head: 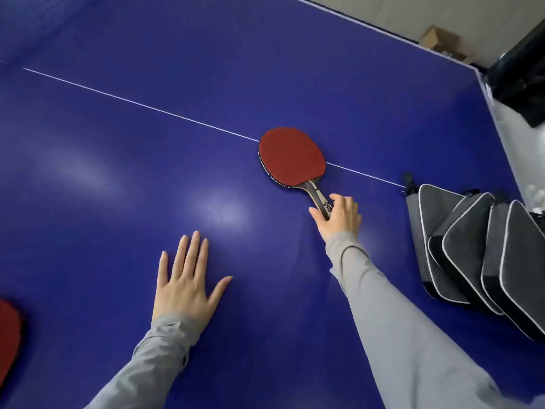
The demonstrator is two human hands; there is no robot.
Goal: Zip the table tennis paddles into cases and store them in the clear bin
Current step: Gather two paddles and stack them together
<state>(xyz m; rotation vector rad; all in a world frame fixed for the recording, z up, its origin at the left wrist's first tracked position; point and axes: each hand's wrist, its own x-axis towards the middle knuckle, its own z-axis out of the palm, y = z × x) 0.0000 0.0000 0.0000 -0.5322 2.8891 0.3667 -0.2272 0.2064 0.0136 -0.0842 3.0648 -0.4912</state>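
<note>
A red-faced table tennis paddle (292, 156) lies flat on the blue table (147, 143), across its white centre line. My right hand (339, 216) grips the end of the paddle's wooden handle, fingers and thumb curled round it. My left hand (184, 278) rests flat on the table with its fingers straight and spread, holding nothing. Several grey paddle cases with white piping (477, 252) lie overlapped in a row at the right edge of the table. Part of a second red paddle (8, 338) shows at the lower left edge of the view. No clear bin is in view.
Beyond the table's far right corner stand a cardboard box (442, 42) on the floor and a black object (522, 78). The table's right edge (501, 125) runs close behind the cases.
</note>
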